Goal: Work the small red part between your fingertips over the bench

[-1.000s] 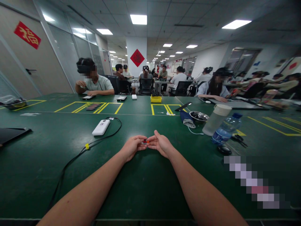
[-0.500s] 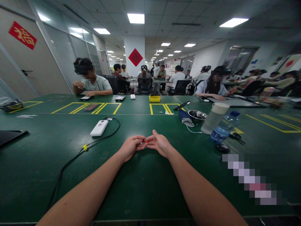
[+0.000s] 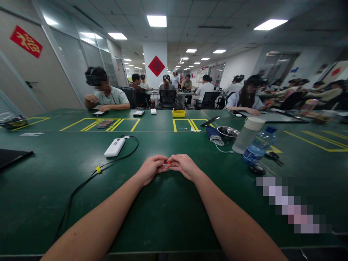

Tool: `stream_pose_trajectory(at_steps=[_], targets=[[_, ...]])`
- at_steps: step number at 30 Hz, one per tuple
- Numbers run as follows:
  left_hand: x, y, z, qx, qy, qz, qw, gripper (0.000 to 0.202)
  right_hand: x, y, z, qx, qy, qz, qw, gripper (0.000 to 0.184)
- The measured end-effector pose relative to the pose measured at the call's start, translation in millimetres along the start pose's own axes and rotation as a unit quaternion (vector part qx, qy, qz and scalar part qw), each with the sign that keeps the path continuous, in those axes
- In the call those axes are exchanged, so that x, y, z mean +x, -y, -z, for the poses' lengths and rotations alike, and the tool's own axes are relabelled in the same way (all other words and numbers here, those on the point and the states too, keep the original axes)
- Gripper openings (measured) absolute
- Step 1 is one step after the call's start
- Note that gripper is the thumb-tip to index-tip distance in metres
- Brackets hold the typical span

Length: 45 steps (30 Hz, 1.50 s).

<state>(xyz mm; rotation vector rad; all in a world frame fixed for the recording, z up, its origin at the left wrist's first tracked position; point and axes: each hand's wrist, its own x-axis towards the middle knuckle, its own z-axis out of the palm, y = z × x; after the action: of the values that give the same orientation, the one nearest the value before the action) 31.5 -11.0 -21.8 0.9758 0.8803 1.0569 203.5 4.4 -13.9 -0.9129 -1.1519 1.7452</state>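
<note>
Between my fingertips, just above the middle of the green table, is a small object with red, white and orange patches. Its kind cannot be made out at this size, and fingers cover part of it. My left hand pinches its left side with the thumb and fingers. From the other side, my right hand has its thumb and fingers closed on the orange end. Both forearms reach in from the near edge. A white power bank marked 15 lies left of my left hand, beside a black cable.
To the right stand a cloudy white bottle, a blue-capped water bottle and a steel bowl, with a black mouse nearer. A yellow box sits at the far edge. Several people sit beyond.
The thumb of my right hand, raised half a second ago, has come down to the small object. My left hand keeps its pinch in nearly the same spot.
</note>
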Motion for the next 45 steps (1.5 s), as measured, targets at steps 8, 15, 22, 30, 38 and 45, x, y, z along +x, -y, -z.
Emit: stream_pose_trajectory(at_steps=[8,15,22,30,38,45], targets=[[-0.5,-1.1,-0.2,0.000,0.004,0.003,1.000,0.028,1.4,-1.6,-0.7,-0.019,-0.001,0.004,1.000,0.011],[-1.1,-1.0,-0.2,-0.010,0.004,0.006,1.000,0.026,0.5,-4.4,0.2,-0.032,-0.017,0.012,0.999,0.007],[-1.0,-2.6,-1.6,-0.019,-0.003,0.010,1.000,0.021,-0.3,-7.6,-0.4,-0.036,-0.023,0.030,0.999,0.011],[-2.5,-0.9,-1.9,0.001,0.006,-0.016,1.000,0.025,-0.5,-6.7,-1.8,-0.055,-0.033,0.042,0.997,0.012],[-2.6,-2.5,-3.1,-0.004,-0.007,-0.013,1.000,0.023,-0.5,-6.5,-2.8,-0.056,-0.035,0.047,0.997,0.015],[-0.6,-1.5,-0.6,-0.023,-0.014,-0.007,1.000,0.019,-2.2,-4.0,-3.0,-0.053,-0.038,0.061,0.996,0.019]])
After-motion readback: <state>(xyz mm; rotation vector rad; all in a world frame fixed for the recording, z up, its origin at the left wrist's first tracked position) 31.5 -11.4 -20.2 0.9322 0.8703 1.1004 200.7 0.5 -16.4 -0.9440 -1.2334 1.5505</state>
